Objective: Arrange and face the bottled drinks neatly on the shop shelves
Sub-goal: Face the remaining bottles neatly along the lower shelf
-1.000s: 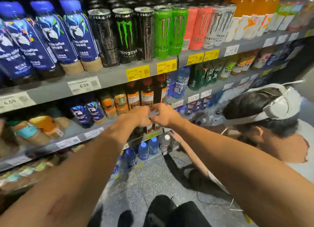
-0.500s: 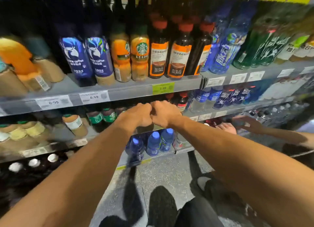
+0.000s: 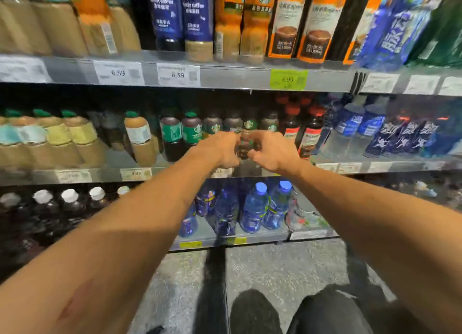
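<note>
Dark glass shows between the hands now: a small coffee bottle (image 3: 245, 143) at the middle shelf's (image 3: 105, 175) front edge, where half a second ago two fists met. Left hand (image 3: 220, 150) and right hand (image 3: 273, 150) clasp its rounded sides.

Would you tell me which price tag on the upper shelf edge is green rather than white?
It is the green tag below the dark bottles with orange labels. The tags to its left, such as the white tag, and those to its right are white.
</note>
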The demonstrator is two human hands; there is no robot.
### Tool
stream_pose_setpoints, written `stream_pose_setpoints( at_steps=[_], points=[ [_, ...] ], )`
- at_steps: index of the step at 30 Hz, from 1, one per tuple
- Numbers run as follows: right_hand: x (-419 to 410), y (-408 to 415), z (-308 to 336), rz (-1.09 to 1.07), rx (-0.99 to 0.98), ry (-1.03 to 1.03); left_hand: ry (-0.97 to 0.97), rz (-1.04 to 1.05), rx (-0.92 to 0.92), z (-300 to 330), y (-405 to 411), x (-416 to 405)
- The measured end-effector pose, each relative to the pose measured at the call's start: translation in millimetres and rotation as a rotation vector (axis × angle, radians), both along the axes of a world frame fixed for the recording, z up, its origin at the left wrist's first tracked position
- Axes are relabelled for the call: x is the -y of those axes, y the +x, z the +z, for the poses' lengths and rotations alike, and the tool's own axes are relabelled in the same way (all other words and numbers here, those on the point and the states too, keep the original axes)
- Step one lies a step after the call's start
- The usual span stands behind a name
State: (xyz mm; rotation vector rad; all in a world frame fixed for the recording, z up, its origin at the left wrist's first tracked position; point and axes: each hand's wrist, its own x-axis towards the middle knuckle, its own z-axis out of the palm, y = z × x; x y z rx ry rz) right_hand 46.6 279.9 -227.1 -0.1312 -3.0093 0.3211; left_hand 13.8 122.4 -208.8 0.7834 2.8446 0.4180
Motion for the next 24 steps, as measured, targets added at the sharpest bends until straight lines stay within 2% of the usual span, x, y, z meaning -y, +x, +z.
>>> stream_pose_setpoints(
  at_steps=[9, 17, 24],
  points=[
    [0, 82, 8, 0.012, 0.081, -0.102, -0.145, 0.120, -0.037, 19, 84, 44],
    [23, 160, 32, 0.011, -0.052, -0.196, 0.057, 0.218, -0.063, 36, 164, 55],
    [1, 165, 46, -0.023, -0.065, -0.228, 0.107, 0.224, -0.123, 59, 167, 42]
  ],
)
